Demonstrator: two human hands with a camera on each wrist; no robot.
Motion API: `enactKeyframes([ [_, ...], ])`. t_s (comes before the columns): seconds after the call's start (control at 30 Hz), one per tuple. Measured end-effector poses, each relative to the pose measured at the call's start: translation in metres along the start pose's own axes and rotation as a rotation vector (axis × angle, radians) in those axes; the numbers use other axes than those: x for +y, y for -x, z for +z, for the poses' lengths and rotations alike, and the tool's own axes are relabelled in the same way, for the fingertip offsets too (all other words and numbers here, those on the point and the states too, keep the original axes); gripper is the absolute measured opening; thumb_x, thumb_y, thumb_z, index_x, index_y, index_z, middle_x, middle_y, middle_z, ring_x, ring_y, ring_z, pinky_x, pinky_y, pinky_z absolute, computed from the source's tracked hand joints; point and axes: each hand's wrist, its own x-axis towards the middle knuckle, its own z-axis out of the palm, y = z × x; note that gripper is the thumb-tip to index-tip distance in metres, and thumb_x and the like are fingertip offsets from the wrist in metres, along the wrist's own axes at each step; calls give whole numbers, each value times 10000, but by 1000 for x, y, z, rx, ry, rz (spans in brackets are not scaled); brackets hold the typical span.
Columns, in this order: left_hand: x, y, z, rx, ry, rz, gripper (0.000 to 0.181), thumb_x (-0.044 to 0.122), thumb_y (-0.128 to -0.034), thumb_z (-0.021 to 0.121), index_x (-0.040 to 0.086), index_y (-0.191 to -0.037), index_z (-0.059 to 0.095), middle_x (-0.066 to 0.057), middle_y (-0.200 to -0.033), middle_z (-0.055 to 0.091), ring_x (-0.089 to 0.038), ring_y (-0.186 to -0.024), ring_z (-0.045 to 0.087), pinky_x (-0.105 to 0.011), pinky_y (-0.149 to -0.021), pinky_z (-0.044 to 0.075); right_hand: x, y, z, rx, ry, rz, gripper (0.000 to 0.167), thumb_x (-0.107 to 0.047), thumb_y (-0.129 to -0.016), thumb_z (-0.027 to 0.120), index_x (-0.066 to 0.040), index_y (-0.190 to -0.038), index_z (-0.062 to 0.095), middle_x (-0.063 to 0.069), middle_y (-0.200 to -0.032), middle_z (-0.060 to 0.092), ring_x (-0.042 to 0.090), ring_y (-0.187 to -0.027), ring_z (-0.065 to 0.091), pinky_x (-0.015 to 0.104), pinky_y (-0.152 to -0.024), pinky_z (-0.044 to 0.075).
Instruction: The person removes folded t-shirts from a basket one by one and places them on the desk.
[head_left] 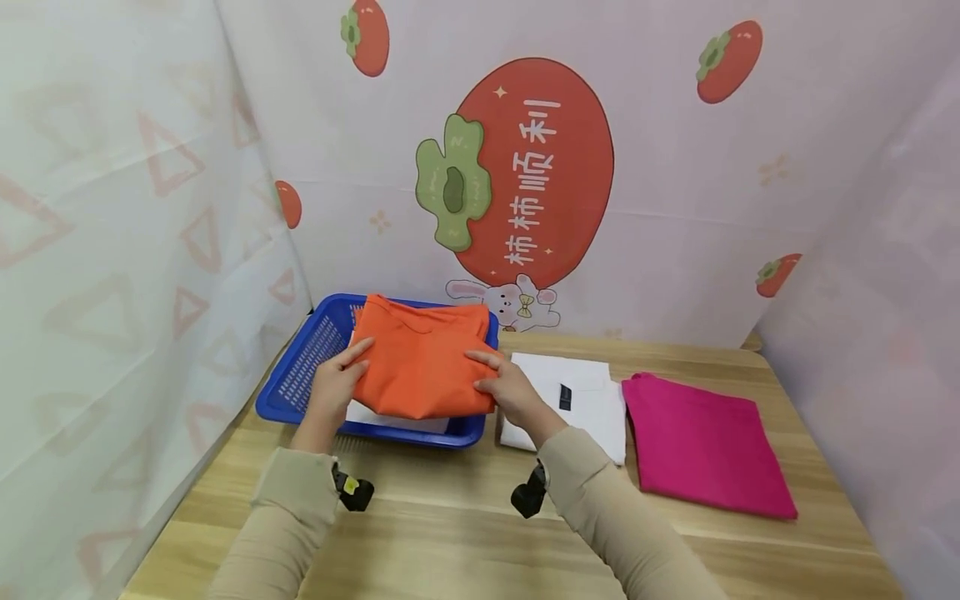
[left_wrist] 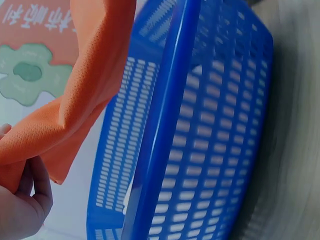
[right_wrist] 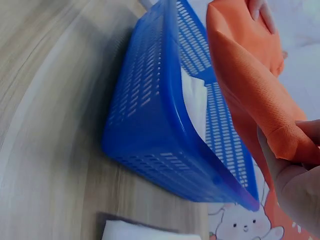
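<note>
Both hands hold a folded orange cloth point(head_left: 423, 367) over the blue basket point(head_left: 281, 408). At its left edge the left hand point(head_left: 333, 390) pinches the fabric; in the left wrist view the thumb and fingers of the left hand point(left_wrist: 25, 200) grip a fold. The right hand point(head_left: 513, 390) pinches the right edge, and in the right wrist view the right hand point(right_wrist: 295, 175) grips a corner of the orange cloth point(right_wrist: 250, 90). Beneath it, white cloth point(right_wrist: 194, 100) lies inside the basket point(right_wrist: 150, 115). The cloth hides much of the basket's inside in the head view.
Right of the basket a folded white garment point(head_left: 600, 417) with a dark label lies on the wooden table point(head_left: 427, 533). Beside it is a folded magenta cloth point(head_left: 708, 446). A printed curtain point(head_left: 675, 167) stands behind, with pale curtains at both sides.
</note>
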Motion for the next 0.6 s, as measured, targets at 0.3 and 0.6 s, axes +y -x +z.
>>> enactKeyframes([
  [0.3, -4, 25, 29, -4, 69, 56, 357, 35, -854, 498, 74, -1207, 519, -97, -1303, 379, -202, -1192, 309, -378, -926, 308, 2, 31, -28, 13, -8, 15, 488, 111, -802, 471, -118, -1232, 494, 153, -1334, 263, 306, -1080, 427, 377, -773, 444],
  [0.6, -4, 47, 53, -47, 68, 143, 336, 23, -842, 519, 48, -1176, 542, -100, -1304, 382, -176, -1212, 285, -353, -965, 254, 13, 65, -54, 49, -41, -44, 477, 112, -791, 478, -67, -1232, 482, 167, -1289, 310, 286, -1032, 451, 362, -757, 451],
])
